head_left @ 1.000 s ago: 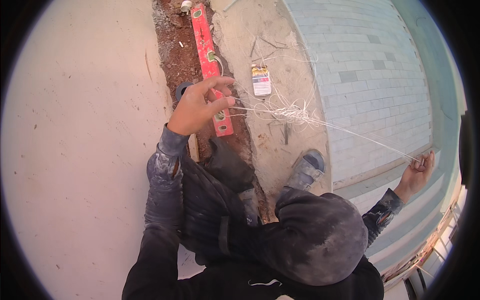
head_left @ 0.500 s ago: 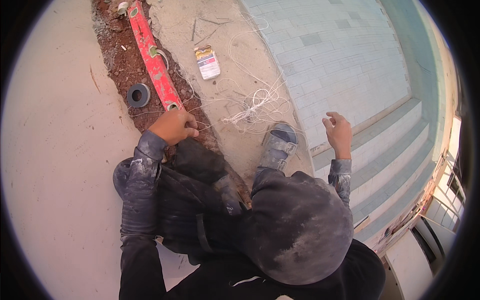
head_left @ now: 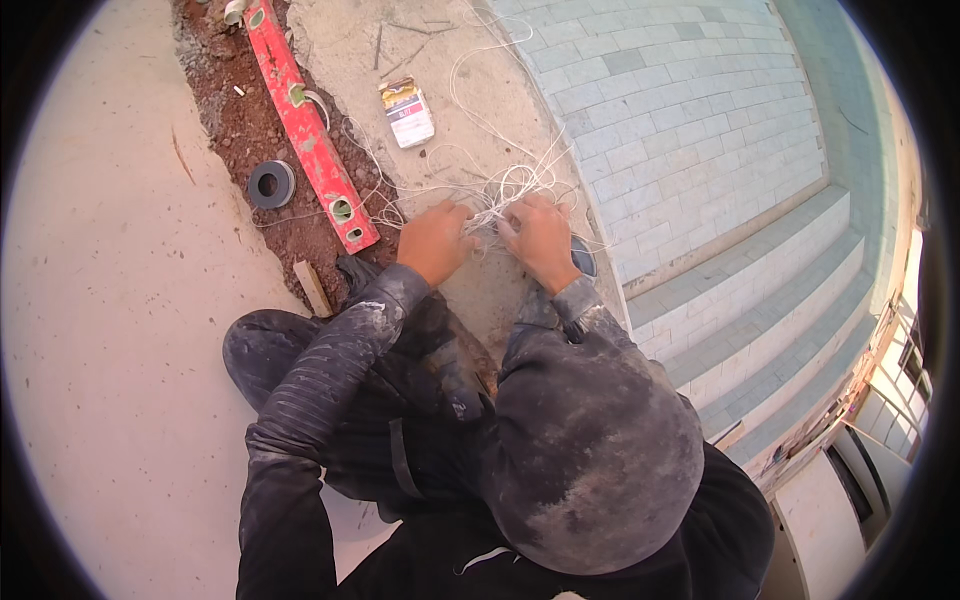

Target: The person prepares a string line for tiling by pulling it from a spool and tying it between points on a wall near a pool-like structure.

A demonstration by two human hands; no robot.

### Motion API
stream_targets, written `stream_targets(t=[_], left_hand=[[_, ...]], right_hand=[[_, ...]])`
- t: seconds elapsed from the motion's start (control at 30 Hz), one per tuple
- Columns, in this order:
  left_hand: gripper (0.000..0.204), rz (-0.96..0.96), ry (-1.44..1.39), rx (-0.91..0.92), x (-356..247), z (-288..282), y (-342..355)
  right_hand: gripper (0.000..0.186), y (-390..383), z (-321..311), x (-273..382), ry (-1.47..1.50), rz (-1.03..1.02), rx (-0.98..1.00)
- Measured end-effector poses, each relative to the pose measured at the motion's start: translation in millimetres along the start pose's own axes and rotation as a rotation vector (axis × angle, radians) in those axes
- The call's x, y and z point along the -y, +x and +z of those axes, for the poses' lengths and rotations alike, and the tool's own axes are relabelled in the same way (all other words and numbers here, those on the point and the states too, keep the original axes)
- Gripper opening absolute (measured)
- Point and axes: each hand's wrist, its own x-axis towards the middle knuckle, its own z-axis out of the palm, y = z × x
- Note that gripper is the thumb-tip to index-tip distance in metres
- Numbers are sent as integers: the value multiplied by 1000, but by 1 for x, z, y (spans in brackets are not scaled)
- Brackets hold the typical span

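Observation:
A tangled bundle of white string [head_left: 522,183] lies on the concrete in front of me, with loose loops spreading out around it. At its near left side my left hand [head_left: 435,244] is closed, fingertips pinching some of the strands. My right hand [head_left: 540,243] grips the bundle from the near right, its thumb and fingers drawn together on the string. Only a small gap separates the two hands. Left of them, a red spirit level [head_left: 308,140] spotted with dried mortar rests along the strip of reddish soil. A string strand runs past its near end.
A dark grey roll of tape [head_left: 272,185] lies on the soil left of the level. Beyond my hands are a small torn packet [head_left: 407,113] and several nails [head_left: 378,47]. A wood piece [head_left: 313,288] sits near my knee. Pale tiled steps [head_left: 770,260] descend at right.
My left hand has left the level's near end and moved right to the string. My right hand has come in from the right and closed on the bundle.

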Motion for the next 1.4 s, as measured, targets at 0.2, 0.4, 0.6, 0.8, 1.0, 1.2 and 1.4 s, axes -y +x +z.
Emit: stream_targets(t=[0.2, 0.4, 0.6, 0.8, 1.0, 1.2, 1.4], left_hand=[[17, -139, -63, -46, -4, -7, 13], [16, -177, -622, -25, -3, -55, 28], [20, -283, -1157, 49, -20, -91, 23], [23, -240, -1135, -2, -27, -100, 21], [23, -233, -1067, -25, -28, -106, 12], [25, -165, -914, 9, -33, -113, 5], [27, -179, -849, -103, -27, -117, 4]], right_hand=[[15, 8, -58, 7, 610, 126, -125], [22, 28, -105, 9, 935, 219, -171], [22, 51, -107, 14, 833, 167, -410], [22, 44, -111, 55, 578, -91, -416], [23, 40, -92, 89, 721, -146, -88], [19, 34, -118, 63, 749, 19, -179], [19, 24, -138, 55, 921, 118, -261]])
